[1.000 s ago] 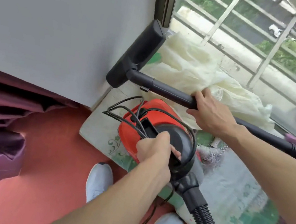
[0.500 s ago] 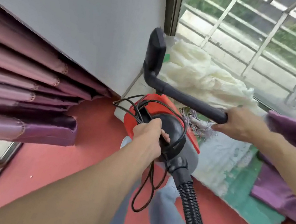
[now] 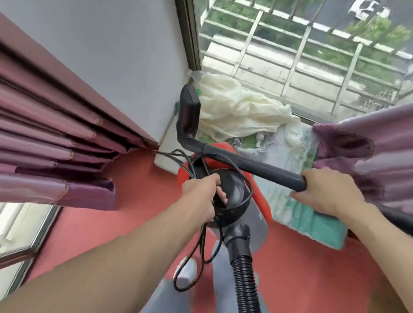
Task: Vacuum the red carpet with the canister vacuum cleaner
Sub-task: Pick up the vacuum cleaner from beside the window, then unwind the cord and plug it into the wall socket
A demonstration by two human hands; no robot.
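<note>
One canister vacuum cleaner (image 3: 225, 186), one wand (image 3: 257, 168), one ribbed hose (image 3: 248, 298), two hands, two purple curtains, one cream cloth (image 3: 237, 107) at upper centre.

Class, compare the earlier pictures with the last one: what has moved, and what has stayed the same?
The canister vacuum has been lifted off the mat and carried back over the red carpet; the cord now dangles. The left hand still grips its handle, and the right hand still holds the wand.
</note>
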